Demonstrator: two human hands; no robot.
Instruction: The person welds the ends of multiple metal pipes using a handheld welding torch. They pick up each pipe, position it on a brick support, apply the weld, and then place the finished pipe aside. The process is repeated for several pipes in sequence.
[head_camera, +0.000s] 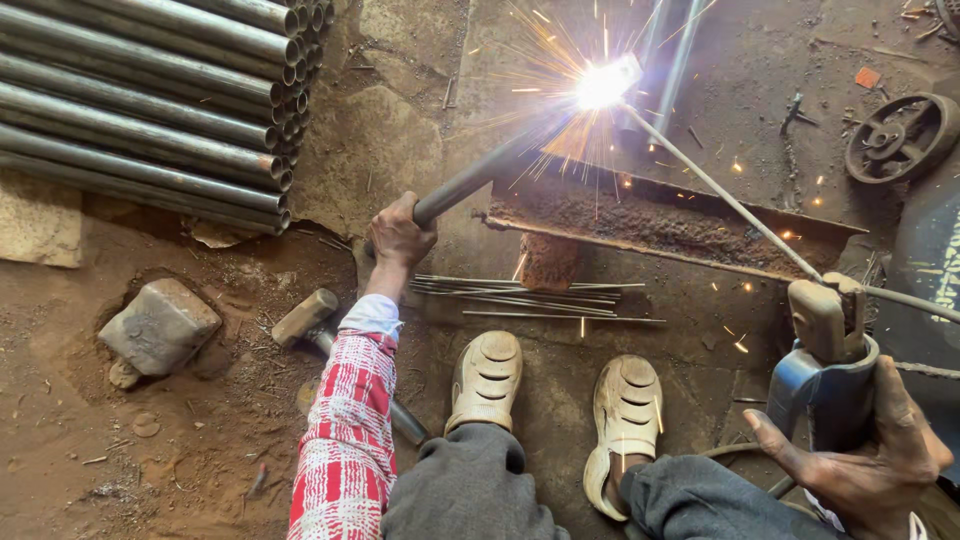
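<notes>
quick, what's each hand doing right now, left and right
Left hand: closed around the end of a metal pipe.
Right hand: closed on the blue electrode holder, rod at the sparks.

No packages, labels, signs or screens in view. Possible exception: at the right edge of the view, a dark blue surface (935, 265) carries pale greenish markings, cut off by the frame; cannot tell whether it is a printed label or only paint.

Stacked pipes (150, 100) lie far left, hammer (310, 318) left of the feet, wheel (900, 137) far right.
</notes>
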